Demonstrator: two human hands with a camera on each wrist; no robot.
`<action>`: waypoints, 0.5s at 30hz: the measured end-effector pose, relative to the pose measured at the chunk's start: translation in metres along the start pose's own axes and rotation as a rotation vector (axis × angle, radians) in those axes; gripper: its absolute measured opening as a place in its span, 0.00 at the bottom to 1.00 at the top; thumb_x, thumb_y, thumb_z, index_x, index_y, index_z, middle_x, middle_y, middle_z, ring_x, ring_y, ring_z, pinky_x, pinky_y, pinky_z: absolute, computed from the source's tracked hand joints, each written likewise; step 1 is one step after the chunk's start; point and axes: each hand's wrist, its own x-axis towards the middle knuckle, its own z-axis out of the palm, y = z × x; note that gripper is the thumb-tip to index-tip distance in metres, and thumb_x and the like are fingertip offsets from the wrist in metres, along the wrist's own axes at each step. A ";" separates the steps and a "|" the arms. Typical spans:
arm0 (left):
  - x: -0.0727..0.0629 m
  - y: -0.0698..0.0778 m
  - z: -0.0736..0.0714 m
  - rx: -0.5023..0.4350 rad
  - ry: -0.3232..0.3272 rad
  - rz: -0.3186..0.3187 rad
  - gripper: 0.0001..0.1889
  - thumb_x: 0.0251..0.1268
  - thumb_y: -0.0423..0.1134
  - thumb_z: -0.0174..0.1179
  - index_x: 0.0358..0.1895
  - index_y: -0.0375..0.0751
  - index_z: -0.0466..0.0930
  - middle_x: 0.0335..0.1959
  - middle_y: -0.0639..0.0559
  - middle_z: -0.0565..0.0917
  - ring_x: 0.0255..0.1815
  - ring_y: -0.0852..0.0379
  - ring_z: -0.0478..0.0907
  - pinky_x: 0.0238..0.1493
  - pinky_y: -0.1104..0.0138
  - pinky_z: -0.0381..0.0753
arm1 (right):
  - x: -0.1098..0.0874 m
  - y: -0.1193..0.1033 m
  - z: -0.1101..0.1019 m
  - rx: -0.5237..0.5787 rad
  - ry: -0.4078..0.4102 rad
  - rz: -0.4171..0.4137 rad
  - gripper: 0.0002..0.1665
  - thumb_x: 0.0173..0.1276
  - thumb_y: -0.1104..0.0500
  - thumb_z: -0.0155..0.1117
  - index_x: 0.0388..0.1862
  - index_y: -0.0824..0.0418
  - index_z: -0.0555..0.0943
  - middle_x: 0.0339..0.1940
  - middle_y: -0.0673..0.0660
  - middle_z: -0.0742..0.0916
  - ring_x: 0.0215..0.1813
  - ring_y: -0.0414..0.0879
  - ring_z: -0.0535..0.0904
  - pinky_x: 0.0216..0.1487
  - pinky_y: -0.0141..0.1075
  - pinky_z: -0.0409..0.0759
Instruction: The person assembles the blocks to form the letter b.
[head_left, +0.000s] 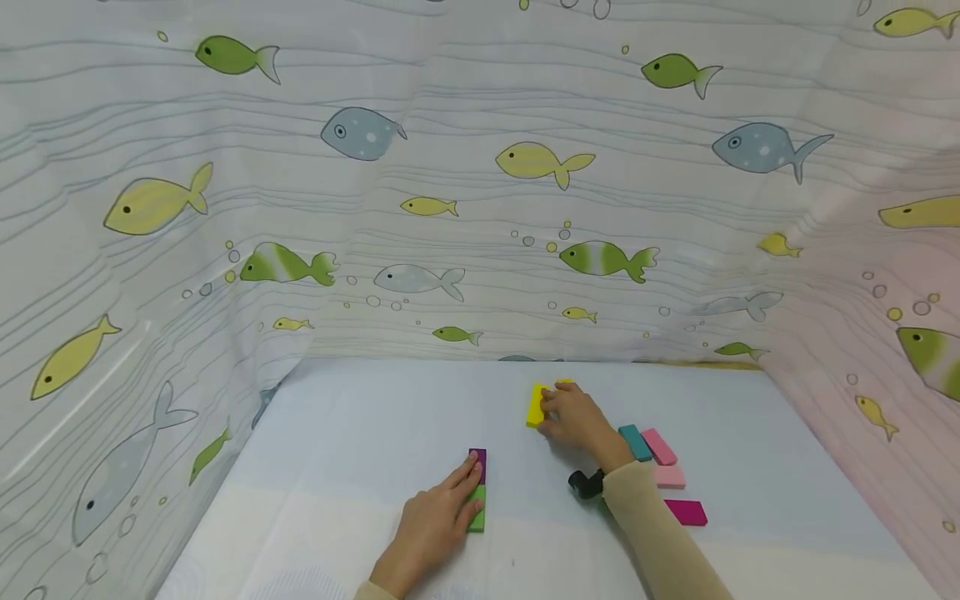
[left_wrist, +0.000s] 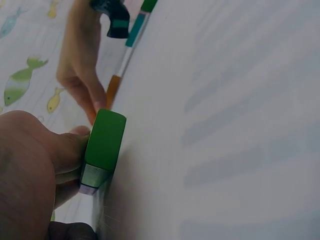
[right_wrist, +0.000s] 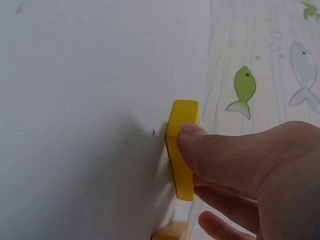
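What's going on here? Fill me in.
A person is handling small coloured blocks on a white table. The left-hand grip rests on a purple block and a green block, lined up end to end with the green one nearer the person. The right-hand grip pinches a yellow block farther back, with a second yellowish block close by. A teal block, two pink blocks and a magenta block lie off to the right.

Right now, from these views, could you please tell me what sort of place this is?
Probably a small screened-off workspace: a fish-print sheet hangs behind and beside a pale tabletop, where the right hand holds a yellow block.
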 end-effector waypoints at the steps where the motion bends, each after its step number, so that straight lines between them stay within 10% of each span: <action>1: -0.001 0.000 0.000 -0.003 -0.003 -0.004 0.27 0.79 0.49 0.60 0.75 0.44 0.76 0.80 0.51 0.73 0.49 0.45 0.90 0.26 0.60 0.84 | 0.001 -0.003 0.002 0.002 0.005 -0.002 0.22 0.69 0.55 0.76 0.58 0.63 0.89 0.71 0.60 0.84 0.80 0.65 0.70 0.75 0.67 0.71; 15: 0.000 0.000 0.000 0.011 -0.049 -0.036 0.28 0.78 0.50 0.61 0.77 0.47 0.74 0.81 0.53 0.72 0.61 0.43 0.87 0.40 0.48 0.89 | 0.020 -0.043 0.019 0.076 -0.032 -0.035 0.23 0.70 0.53 0.77 0.62 0.57 0.88 0.70 0.57 0.85 0.73 0.60 0.79 0.78 0.57 0.72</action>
